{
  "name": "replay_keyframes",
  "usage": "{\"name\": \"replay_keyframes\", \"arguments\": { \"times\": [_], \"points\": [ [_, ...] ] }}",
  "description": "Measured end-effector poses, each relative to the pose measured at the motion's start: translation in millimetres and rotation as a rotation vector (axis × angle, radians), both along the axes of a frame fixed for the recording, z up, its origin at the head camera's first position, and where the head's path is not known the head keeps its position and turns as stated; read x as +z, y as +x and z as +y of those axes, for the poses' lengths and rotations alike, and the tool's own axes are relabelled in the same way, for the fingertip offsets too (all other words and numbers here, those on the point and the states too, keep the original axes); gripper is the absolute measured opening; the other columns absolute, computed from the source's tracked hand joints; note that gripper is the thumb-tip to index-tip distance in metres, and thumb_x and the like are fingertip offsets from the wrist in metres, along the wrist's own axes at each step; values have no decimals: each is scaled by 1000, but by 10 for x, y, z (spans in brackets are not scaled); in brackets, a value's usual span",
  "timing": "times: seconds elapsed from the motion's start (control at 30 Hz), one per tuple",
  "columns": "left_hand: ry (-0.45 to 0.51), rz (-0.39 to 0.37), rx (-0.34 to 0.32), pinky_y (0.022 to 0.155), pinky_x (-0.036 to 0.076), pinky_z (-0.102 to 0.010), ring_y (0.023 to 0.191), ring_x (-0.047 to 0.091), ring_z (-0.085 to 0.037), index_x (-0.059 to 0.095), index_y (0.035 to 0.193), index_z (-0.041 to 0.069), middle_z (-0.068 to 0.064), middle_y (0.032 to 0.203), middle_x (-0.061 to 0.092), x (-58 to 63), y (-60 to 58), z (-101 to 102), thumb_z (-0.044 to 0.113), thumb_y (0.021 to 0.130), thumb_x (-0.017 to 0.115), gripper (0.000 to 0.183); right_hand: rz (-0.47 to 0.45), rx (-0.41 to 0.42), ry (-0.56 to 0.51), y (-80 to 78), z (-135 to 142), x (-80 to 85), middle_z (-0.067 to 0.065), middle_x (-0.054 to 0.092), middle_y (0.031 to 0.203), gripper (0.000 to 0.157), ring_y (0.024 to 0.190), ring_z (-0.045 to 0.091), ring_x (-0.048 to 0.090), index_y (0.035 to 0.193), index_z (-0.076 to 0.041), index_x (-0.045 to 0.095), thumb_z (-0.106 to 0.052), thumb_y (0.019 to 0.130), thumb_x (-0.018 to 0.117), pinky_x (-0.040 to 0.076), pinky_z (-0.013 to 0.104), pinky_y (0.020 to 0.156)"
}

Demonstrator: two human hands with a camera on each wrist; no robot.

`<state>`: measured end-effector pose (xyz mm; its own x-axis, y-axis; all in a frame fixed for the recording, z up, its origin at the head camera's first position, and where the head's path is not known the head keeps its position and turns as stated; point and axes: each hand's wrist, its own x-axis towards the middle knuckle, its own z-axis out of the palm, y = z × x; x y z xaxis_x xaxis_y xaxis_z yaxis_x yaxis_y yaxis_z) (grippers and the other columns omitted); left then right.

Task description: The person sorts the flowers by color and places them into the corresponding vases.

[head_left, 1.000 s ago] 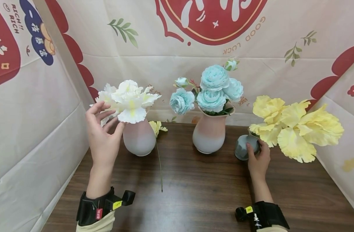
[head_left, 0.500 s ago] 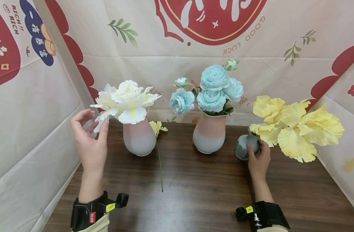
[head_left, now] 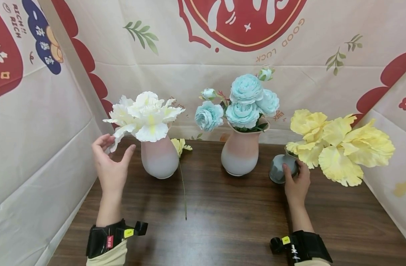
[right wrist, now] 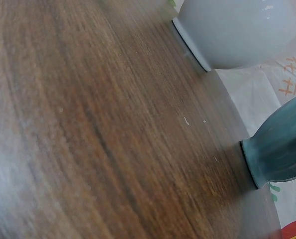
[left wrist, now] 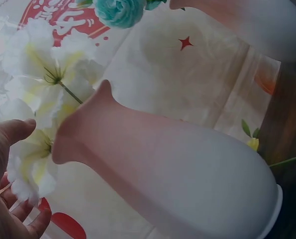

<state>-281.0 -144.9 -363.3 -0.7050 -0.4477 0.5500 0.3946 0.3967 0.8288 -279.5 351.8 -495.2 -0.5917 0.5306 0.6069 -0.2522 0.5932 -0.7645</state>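
Note:
My left hand [head_left: 111,164] is at the lower left petals of the white flowers [head_left: 149,114], its fingers loosely curved and its thumb apart. These flowers stand in a pink-and-white vase [head_left: 159,159]; in the left wrist view the hand [left wrist: 8,174] shows beside the blooms, off the vase's rim. At the right, my right hand [head_left: 297,186] grips a small blue-grey vase [head_left: 278,168], thumb on the near side. Large yellow flowers [head_left: 339,144] lean out of it to the right. Only a sliver of that hand shows in the right wrist view, below the vase [right wrist: 282,144].
A second pink-and-white vase [head_left: 239,157] with light blue flowers [head_left: 246,88] stands in the middle. One yellow flower [head_left: 179,146] on a long stem lies on the wooden table [head_left: 216,229] beside the left vase. Printed cloth [head_left: 176,77] closes off the back and sides.
My left hand has drawn down and left from the white flowers, then come slightly back right with its thumb spread wider. My right hand and the blue-grey vase have stayed put.

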Motion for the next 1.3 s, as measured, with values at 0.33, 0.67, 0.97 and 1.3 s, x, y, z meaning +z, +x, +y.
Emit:
{"name": "replay_keyframes", "arguments": {
  "times": [0.33,0.67,0.97,1.3],
  "points": [
    [33,-85,-163,102,42,-54,119,48,-25,36,132,-1,-16,126,52,-228,-114,52,13,78,78,70,15,7,5,-5,-1,-12,29,54,122,43,114,34,48,124,8,54,-7,86,68,40,56,95],
    [-95,-180,-206,92,46,-54,115,51,-33,43,130,-2,-21,126,52,-396,-248,141,21,79,78,66,9,0,4,1,-15,1,30,54,122,43,114,35,48,123,10,53,-8,86,68,39,59,96],
    [-108,-162,-221,94,45,-58,116,49,-35,42,130,-6,-24,128,49,-446,-297,211,22,78,78,69,14,23,6,0,-22,9,27,54,123,43,115,31,48,125,7,54,-5,86,68,41,50,98],
    [-117,-168,-231,98,44,-58,117,47,-33,38,134,-3,-23,129,47,-459,-358,255,22,76,80,75,21,5,25,55,-101,89,29,54,121,42,112,32,49,124,10,53,-2,87,67,40,29,95]
  ]
}}
